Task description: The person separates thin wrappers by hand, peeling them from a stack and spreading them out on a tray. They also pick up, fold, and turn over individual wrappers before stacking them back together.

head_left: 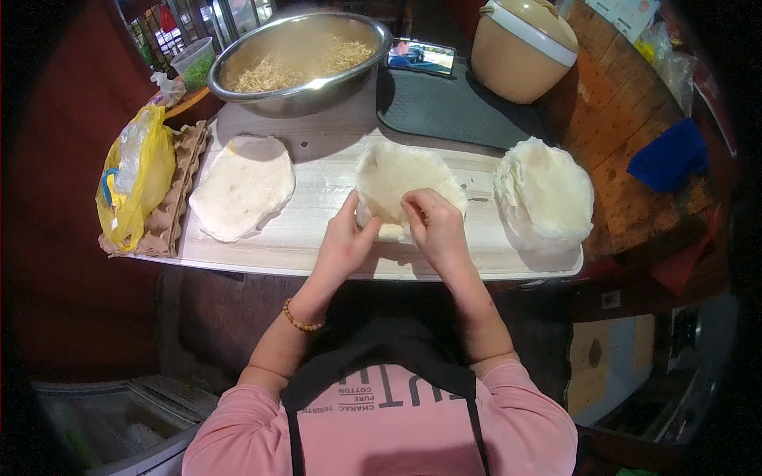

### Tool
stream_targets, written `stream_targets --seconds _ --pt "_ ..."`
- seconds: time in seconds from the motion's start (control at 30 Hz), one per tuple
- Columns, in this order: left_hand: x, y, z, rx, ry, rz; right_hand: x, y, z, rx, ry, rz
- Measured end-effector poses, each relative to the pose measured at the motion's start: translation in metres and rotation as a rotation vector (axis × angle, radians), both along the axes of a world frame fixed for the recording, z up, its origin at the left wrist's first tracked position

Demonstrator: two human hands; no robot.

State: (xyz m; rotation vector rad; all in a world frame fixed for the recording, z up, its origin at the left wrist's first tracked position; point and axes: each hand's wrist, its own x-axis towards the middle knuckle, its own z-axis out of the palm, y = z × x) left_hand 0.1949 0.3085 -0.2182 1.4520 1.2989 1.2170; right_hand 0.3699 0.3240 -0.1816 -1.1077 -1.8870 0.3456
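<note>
A thin round dough wrapper [409, 170] lies in the middle of the pale board, its near edge bunched up between my hands. My left hand [349, 236] holds this wrapper by its left near edge, thumb and fingers around the rim. Over the right part of the same wrapper, my right hand [438, 226] is closed, fingertips pinched together; what is in the pinch I cannot tell. To the right rests a thick stack of wrappers [548, 190]. Another flat wrapper pile [244, 188] sits on the left of the board.
Behind the board [317, 258] stands a steel bowl [373, 55] of shredded filling. A phone [421, 57] leans on a dark tray [444, 107] beside a lidded tan pot [516, 59]. At left, a yellow plastic bag [147, 178] lies on an egg carton [186, 170]. A blue cloth [671, 155] is far right.
</note>
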Motion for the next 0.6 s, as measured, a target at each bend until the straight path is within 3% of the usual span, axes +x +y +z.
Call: stream_targets --seconds 0.1,0.2,0.27,0.6 --pt "0.001 -0.007 0.014 -0.021 0.163 -0.067 -0.002 -0.003 0.012 0.002 0.018 0.089" --pt "0.008 -0.008 0.013 0.104 0.088 -0.046 -0.003 -0.001 0.011 0.113 -0.141 0.176" --pt "0.008 0.0 0.004 0.089 -0.148 0.025 -0.004 -0.002 0.011 0.099 -0.131 0.178" --pt "-0.002 0.003 -0.001 0.035 -0.031 0.001 0.002 0.004 0.0 0.074 -0.033 0.089"
